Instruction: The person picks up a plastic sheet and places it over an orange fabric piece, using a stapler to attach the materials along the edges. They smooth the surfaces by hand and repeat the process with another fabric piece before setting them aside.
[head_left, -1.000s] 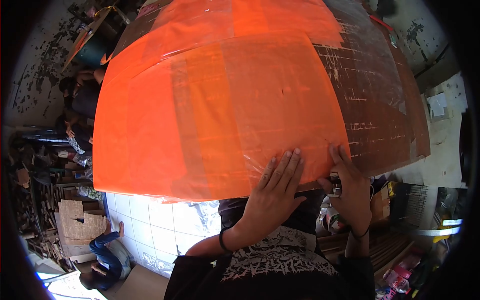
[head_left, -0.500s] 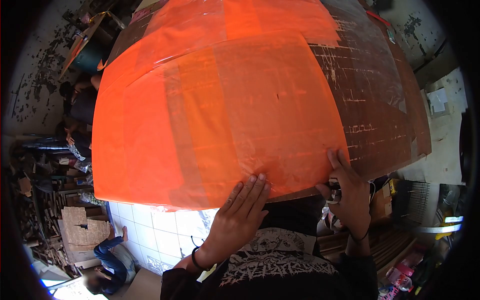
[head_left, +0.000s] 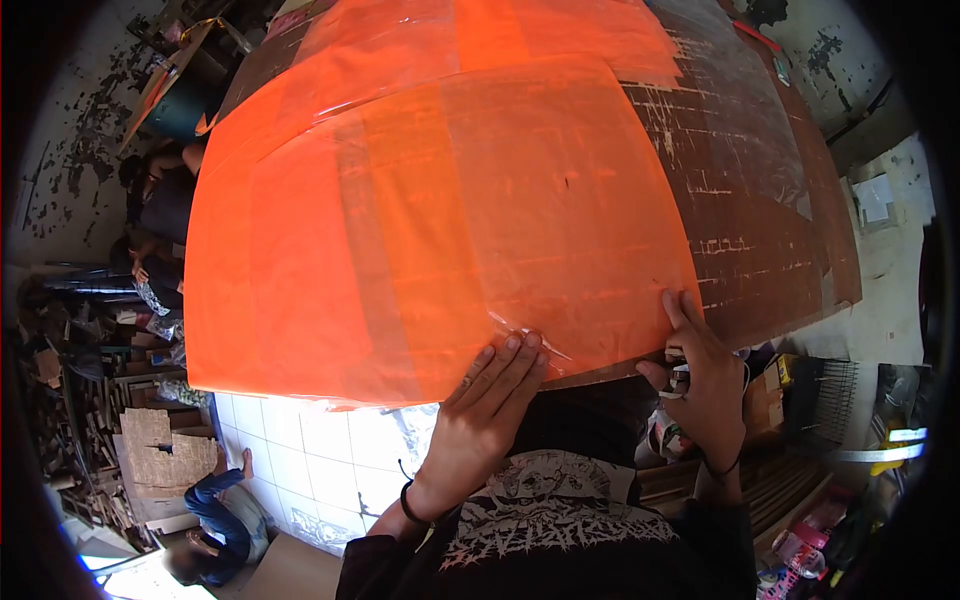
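Orange translucent sheeting [head_left: 420, 220] lies over a brown board [head_left: 745, 200], with overlapping bands of lighter and darker orange. Near its front edge my left hand [head_left: 485, 405] rests flat, fingers extended on the sheet, beside some shiny wrinkles. My right hand [head_left: 700, 375] is at the sheet's front right corner. Its index and middle fingers reach onto the corner, while the thumb and curled fingers hold a small metallic object [head_left: 679, 380], partly hidden.
At the left, people [head_left: 160, 200] sit beside the board, and another person [head_left: 215, 530] sits on the tiled floor [head_left: 300, 450]. Wood scraps [head_left: 90, 430] are piled at far left. A wire rack [head_left: 835, 400] and boxes stand at right.
The orange sheet has shifted slightly, its front edge a little higher in view. Wrinkles by my left fingertips look more pronounced. My left hand has moved slightly right and up.
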